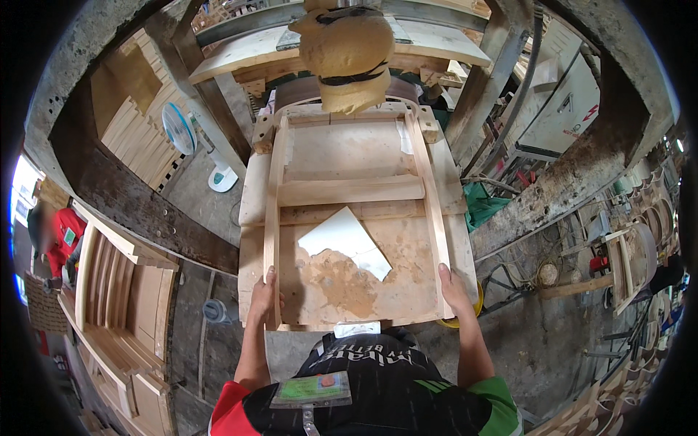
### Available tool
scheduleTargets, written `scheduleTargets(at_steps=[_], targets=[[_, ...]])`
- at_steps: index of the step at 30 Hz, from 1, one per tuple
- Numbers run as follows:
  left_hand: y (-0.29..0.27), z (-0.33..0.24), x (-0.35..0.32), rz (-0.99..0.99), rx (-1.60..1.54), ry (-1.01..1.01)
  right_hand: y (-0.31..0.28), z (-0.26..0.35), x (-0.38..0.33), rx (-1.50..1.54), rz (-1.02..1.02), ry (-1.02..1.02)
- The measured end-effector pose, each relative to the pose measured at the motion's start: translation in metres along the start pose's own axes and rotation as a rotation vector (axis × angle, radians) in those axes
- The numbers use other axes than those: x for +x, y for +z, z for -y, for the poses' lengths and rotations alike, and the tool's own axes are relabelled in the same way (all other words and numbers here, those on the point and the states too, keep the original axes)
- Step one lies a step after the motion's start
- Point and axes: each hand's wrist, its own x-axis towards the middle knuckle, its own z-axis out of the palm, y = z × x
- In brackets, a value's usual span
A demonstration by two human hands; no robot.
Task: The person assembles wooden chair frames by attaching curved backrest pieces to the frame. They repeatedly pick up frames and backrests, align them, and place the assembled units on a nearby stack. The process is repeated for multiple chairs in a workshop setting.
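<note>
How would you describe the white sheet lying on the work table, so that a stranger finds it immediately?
Start from the wooden work table in the middle, where the wooden frame lies with the left hand and right hand on its two side rails. Between those rails, below the crossbar, lies the white sheet. It is the only flat white piece there, angular and tilted, on pale brown wood.

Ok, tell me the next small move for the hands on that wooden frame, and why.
Probably slide the wooden frame forward. The left hand and right hand grip its near rail ends, and its far end sits just below the padded drum.
</note>
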Motion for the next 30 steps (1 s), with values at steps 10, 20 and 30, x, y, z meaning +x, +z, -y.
scheduleTargets(at_steps=[10, 20, 30], targets=[[0.001, -0.002, 0.003, 0.018, -0.025, 0.019, 0.002, -0.03, 0.019, 0.006, -0.036, -0.022], [-0.002, 0.005, 0.005, 0.015, -0.051, -0.005, 0.003, -0.002, -0.026, -0.156, -0.101, -0.105], [-0.002, -0.003, -0.001, 0.009, -0.051, 0.011, 0.004, 0.001, -0.028, -0.265, -0.157, -0.107]])
